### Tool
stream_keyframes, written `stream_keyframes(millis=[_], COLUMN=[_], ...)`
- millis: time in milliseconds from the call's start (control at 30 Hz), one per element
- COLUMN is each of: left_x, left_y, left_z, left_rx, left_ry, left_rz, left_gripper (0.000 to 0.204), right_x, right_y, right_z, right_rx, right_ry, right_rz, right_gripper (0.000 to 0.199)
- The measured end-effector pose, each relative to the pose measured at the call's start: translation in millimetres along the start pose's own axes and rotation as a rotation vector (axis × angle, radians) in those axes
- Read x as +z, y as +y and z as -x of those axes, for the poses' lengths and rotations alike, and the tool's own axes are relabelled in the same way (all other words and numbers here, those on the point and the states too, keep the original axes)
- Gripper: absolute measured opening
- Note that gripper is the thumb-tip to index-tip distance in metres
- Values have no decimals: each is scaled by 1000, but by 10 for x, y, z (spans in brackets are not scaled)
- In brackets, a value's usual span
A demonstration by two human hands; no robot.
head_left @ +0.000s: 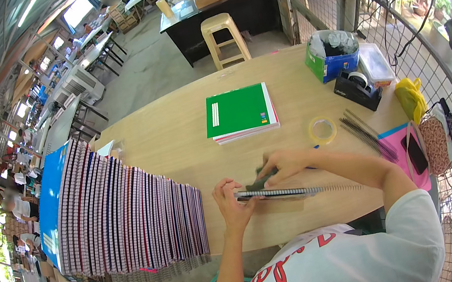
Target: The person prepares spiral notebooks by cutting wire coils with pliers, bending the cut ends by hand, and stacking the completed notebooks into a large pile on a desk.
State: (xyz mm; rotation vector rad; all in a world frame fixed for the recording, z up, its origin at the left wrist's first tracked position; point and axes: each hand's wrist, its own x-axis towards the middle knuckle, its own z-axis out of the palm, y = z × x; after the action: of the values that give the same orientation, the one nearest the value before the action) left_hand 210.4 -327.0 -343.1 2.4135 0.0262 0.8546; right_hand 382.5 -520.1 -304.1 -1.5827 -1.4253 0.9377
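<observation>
At the near side of the table, a notebook stands on edge with a spiral coil (338, 187) running through its bound edge (288, 191). The coil's loose end sticks out past the notebook on the right. My left hand (235, 204) grips the notebook's left end between thumb and fingers. Just above that end, my right hand (285, 164) is closed around a dark hand tool (258, 184), whose exact kind I cannot make out. Farther back lies a small pile of notebooks with a green cover (237, 110) on top.
A long row of spiral-bound notebooks (130, 211) fills the table's left. Loose black coils (368, 135), a tape roll (322, 131), a tape dispenser (357, 89), a box with plastic bags (332, 54) and a phone (415, 154) on a pink folder sit to the right. A stool (224, 39) stands beyond.
</observation>
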Motion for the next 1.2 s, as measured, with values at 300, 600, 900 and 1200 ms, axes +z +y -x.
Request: stream_keyframes(millis=[300,600,900,1200], left_x=[13,-11,-3,17], left_y=[-41,-810,-828,-722], left_z=[9,294,257,220], left_rx=[-36,-450,-451,-456], left_ry=[28,-47,-58,-56], left_rz=[117,916,915,1111], left_gripper=[72,39,32,40], right_x=[1,58,11,77], right_y=[73,-37,64,561], right_z=[-187,-295,-566,-633], right_rx=[95,-53,57,34], right_ry=[69,-38,62,248], right_rz=[144,-49,204,95], right_gripper=[50,49,57,49])
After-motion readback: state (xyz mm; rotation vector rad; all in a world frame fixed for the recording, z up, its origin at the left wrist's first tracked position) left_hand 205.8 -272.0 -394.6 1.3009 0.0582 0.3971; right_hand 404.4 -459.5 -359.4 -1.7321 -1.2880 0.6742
